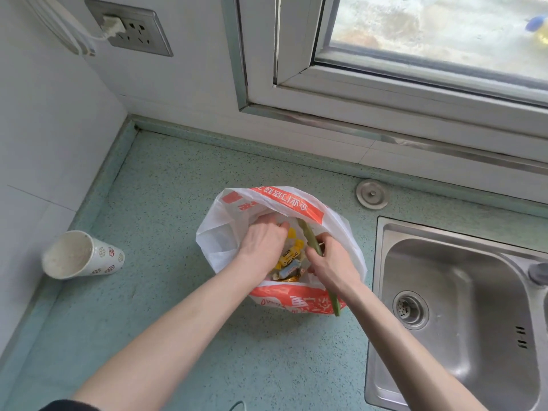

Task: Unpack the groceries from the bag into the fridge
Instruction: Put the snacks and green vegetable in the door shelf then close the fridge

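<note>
A white and orange plastic bag [225,232] stands open on the green speckled counter [166,292]. Inside it lie several small wrapped snacks [289,262], yellow and pale blue. My left hand [261,243] reaches into the bag with its fingers curled down among the contents; what it grips is hidden. My right hand [333,268] is closed around a long green stalk [310,235] that sticks out over the bag's near rim. No fridge is in view.
A patterned paper cup [81,255] lies on its side at the left by the wall. A steel sink [462,307] sits to the right, a round metal cap [372,194] behind it. A window and a wall socket are above.
</note>
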The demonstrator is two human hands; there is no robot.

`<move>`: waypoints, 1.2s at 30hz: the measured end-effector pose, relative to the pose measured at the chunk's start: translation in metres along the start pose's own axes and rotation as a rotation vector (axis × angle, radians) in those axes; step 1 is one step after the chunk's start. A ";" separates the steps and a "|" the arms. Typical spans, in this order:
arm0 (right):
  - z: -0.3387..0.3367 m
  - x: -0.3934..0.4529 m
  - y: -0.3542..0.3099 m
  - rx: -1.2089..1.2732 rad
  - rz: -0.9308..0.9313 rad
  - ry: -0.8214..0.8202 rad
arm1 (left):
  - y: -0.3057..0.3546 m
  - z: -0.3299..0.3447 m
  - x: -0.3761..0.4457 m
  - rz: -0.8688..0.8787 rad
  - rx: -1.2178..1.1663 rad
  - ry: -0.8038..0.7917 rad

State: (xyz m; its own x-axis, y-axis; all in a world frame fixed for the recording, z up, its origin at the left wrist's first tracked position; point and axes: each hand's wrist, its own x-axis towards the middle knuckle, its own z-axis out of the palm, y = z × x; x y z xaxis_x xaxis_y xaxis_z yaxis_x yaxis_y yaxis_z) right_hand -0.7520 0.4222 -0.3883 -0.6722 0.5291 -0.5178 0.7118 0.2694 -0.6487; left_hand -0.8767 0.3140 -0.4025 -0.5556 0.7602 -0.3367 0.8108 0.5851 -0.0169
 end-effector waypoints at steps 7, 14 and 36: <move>0.002 0.008 0.001 -0.429 -0.307 -0.077 | -0.021 -0.036 -0.088 -0.215 -0.674 0.066; 0.008 0.018 -0.008 -0.830 -0.586 -0.288 | -0.025 -0.010 -0.112 -0.475 -1.334 -0.032; 0.041 0.012 0.020 -0.979 -0.640 -0.133 | -0.014 0.010 -0.116 -0.491 -1.277 -0.121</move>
State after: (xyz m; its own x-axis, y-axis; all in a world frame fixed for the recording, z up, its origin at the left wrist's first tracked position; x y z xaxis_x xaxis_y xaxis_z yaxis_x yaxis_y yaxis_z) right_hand -0.7543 0.4009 -0.4310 -0.9387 0.0002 -0.3448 0.0506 0.9893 -0.1371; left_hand -0.8222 0.2146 -0.3729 -0.6608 0.4113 -0.6279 -0.2302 0.6851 0.6911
